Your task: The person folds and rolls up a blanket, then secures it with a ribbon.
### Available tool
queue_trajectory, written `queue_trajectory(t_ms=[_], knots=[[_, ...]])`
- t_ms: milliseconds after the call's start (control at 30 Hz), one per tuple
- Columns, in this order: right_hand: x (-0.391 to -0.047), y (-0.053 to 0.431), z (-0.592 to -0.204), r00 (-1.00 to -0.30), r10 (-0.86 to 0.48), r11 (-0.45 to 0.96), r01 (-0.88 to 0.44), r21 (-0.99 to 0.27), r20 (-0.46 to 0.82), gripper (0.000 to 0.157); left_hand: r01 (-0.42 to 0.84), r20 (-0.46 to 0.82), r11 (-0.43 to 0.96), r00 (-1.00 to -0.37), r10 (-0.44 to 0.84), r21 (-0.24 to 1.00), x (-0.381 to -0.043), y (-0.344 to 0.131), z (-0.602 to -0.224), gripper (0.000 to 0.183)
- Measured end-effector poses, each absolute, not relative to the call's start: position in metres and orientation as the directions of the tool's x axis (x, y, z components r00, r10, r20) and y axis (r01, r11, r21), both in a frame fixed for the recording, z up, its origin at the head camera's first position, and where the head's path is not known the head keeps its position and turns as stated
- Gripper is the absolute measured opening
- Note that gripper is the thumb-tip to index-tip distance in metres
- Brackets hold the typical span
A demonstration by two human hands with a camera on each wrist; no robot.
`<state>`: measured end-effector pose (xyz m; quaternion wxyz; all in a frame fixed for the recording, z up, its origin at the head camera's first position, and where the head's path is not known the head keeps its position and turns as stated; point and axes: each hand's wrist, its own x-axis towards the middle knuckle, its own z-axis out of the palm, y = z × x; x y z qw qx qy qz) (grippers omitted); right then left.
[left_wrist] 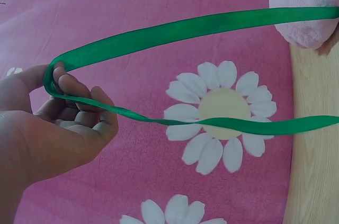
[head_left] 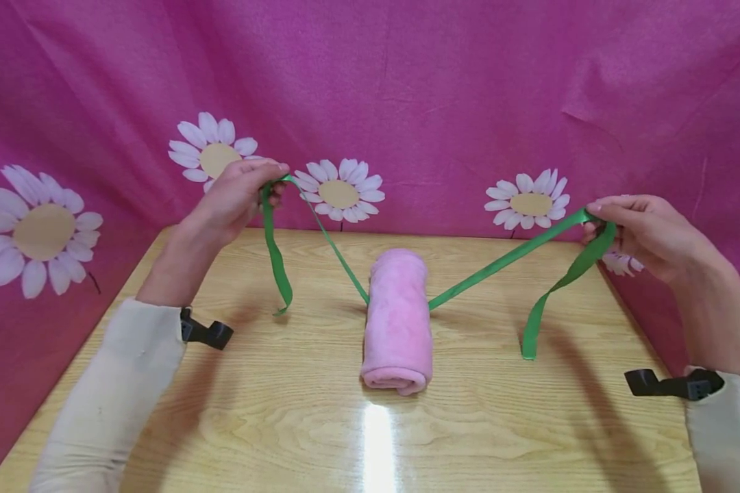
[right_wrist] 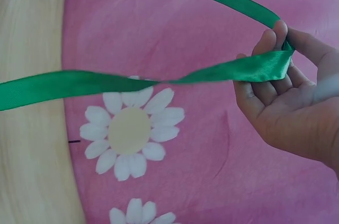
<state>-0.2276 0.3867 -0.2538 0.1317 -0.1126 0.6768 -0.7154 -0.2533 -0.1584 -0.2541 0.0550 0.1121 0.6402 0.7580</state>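
Observation:
A rolled pink towel (head_left: pixel 398 315) lies lengthwise on the table, one end toward me. From under its two sides a green ribbon (head_left: pixel 490 274) rises in a wide V. My left hand (head_left: pixel 240 195) pinches the ribbon up at the left, and a loose tail hangs below the fingers. On the right, my right hand (head_left: pixel 647 229) pinches the other length between thumb and fingers, its tail drooping with a twist. Both wrist views show the ribbon folded over the fingertips, the left hand (left_wrist: pixel 69 113) and the right hand (right_wrist: pixel 291 86) each raised above the table.
The light wood table (head_left: pixel 271 424) reaches back to a magenta cloth (head_left: pixel 432 103) printed with white daisies, which hangs behind and along both sides. Black straps with small mounts (head_left: pixel 206 332) sit on both wrists over pale sleeves. A bright light reflection lies before the towel.

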Motion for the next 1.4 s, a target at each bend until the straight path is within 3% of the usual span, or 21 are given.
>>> queue_trajectory(t_ms=[433,967,1400], knots=[[-0.227,0.354,-0.23,-0.877,-0.477,-0.142,0.022,-0.99,0.049,0.031,0.056,0.085,-0.143,-0.975,0.203,0.988,-0.256,-0.156,-0.257,0.022],[-0.225,0.297,-0.204,-0.818,-0.557,-0.081,-0.118,-0.99,0.143,0.023,0.063,0.082,-0.095,-0.974,0.213,0.993,-0.255,-0.157,-0.263,0.025],[-0.215,0.243,-0.191,-0.85,-0.513,-0.094,-0.084,-0.992,0.121,0.018,0.063,0.081,-0.087,-0.973,0.218,0.994,-0.254,-0.157,-0.263,0.025]])
